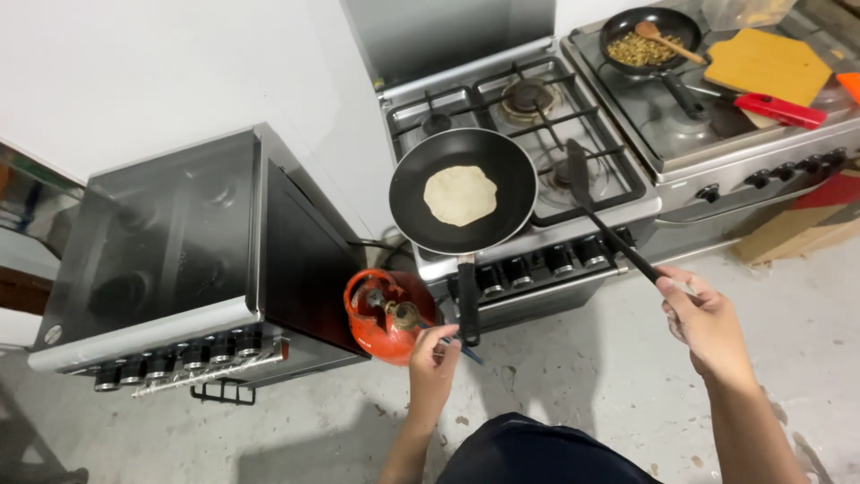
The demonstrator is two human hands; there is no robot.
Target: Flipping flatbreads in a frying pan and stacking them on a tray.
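One round pale flatbread (460,194) lies in one black frying pan (463,190) on the steel gas stove (591,193). The left hand (434,360) seems to curl its fingers at the pan's handle end. The right hand (708,324) pinches one black spatula (602,220).

Gas stove (537,233): bears black frying pan (463,190). Second stove (717,134): small pan (649,36), wooden board (766,64).
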